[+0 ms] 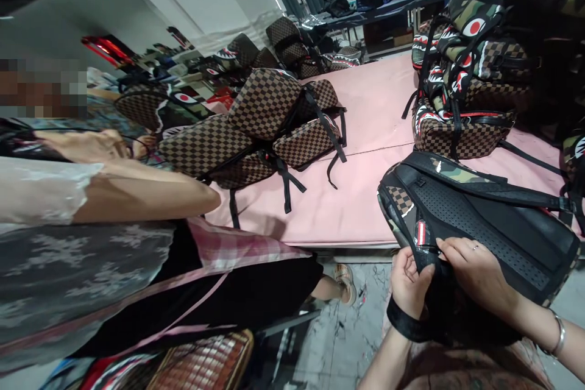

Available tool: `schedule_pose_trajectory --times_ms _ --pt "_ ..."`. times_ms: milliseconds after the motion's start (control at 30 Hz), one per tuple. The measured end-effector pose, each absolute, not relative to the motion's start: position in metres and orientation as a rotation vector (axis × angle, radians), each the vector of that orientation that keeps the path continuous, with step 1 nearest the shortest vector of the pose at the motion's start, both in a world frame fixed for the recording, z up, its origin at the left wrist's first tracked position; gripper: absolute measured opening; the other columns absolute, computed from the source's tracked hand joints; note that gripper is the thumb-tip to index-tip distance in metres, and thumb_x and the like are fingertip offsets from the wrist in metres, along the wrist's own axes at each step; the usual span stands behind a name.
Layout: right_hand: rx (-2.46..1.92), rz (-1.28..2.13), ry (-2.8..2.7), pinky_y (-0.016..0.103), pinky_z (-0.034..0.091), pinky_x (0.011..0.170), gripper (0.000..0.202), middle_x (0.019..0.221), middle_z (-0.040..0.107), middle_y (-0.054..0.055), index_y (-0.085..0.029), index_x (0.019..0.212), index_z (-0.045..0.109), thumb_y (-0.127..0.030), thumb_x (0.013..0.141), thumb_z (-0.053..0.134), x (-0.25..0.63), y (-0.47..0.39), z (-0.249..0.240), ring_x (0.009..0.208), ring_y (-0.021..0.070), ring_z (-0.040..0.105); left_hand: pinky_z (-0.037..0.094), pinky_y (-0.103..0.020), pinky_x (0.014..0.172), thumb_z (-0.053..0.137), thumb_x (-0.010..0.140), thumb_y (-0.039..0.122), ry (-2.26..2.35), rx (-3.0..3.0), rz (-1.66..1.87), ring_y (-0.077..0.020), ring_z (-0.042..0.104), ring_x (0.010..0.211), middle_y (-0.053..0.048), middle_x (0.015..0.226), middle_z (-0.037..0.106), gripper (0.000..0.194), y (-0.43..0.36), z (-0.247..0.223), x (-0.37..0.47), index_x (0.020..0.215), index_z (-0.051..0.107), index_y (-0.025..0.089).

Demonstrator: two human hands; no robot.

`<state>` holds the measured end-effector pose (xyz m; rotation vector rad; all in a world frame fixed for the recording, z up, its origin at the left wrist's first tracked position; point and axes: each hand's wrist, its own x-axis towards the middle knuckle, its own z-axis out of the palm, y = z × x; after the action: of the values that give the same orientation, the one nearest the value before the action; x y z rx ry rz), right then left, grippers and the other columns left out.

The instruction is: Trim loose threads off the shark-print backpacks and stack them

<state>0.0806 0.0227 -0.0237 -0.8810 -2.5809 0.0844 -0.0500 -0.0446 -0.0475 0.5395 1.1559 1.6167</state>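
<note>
"What lies over the pink table's (356,195) near edge?"

"The black backpack (498,233), best held steady. The left hand (411,283) and right hand (478,268) pinch what seems a shiny dark piece (428,250) below the red-and-white label (421,233); small, careful pulls suit."

"Obstacles?"

"Stacked bags (479,134) crowd behind; a strap (516,193) runs along its far side."

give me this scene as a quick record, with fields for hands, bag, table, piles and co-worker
left hand: fingers bent at the backpack's edge
right hand: beside it, near a red-and-white label
bag position: padded back up
table: pink
left pile: mostly checkered bags
right pile: checkered and camouflage bags
co-worker's arm: at left, lace sleeve
</note>
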Motion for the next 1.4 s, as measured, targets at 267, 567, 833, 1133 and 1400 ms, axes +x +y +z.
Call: schedule_pose_trajectory --times_ms 267,567,833,1133,1400 --pt "-0.939 0.179 -2.510 0.031 0.040 0.074 0.026 0.093 0.063 0.009 -0.014 0.105 0.056 -0.021 0.092 0.035 0.084 0.017 -0.036 0.085 0.0204 0.057 0.046 -0.031 0.082 0.070 0.067 0.022 1.161 0.556 1.594 -0.0186 0.062 0.088 -0.008 0.094 0.065 0.035 -0.045 -0.042 -0.051 0.096 0.052 0.016" --pt "-0.965 0.159 -2.564 0.029 0.040 0.072 0.024 0.090 0.062 0.007 -0.015 0.107 0.055 -0.022 0.091 0.039 0.080 0.019 -0.026 0.080 0.0184 0.057 0.047 -0.031 0.081 0.066 0.069 0.019 1.220 0.643 1.555 -0.0189 0.062 0.089 -0.009 0.095 0.065 0.032 -0.047 -0.049 -0.050 0.097 0.051 0.016" --pt "-0.917 0.402 -2.442 0.028 0.044 0.073 0.023 0.086 0.064 0.007 -0.017 0.097 0.059 -0.020 0.090 0.037 0.069 0.023 -0.028 0.080 0.0177 0.059 0.047 -0.033 0.082 0.069 0.067 0.023 1.221 0.634 1.548 -0.0198 0.062 0.088 -0.009 0.094 0.065 0.034 -0.047 -0.051 -0.052 0.096 0.052 0.016" --pt "-1.167 1.401 -1.611 0.027 0.046 0.069 0.028 0.087 0.061 0.004 -0.017 0.099 0.055 -0.036 0.078 0.054 0.061 0.031 -0.045 0.079 0.0169 0.057 0.046 -0.025 0.074 0.067 0.070 0.027 1.380 0.567 1.731 -0.0135 0.062 0.078 -0.002 0.086 0.062 0.039 -0.045 -0.062 -0.052 0.105 0.049 0.021" --pt "-1.136 1.797 -1.322 0.021 0.029 0.046 0.035 0.054 0.034 -0.007 -0.020 0.060 0.039 -0.043 0.064 0.065 0.035 0.010 -0.046 0.049 0.0079 0.031 0.039 -0.021 0.056 0.054 0.079 0.036 1.766 0.750 1.682 -0.0117 0.051 0.058 0.001 0.063 0.055 0.020 -0.043 -0.078 -0.073 0.072 0.057 0.017"
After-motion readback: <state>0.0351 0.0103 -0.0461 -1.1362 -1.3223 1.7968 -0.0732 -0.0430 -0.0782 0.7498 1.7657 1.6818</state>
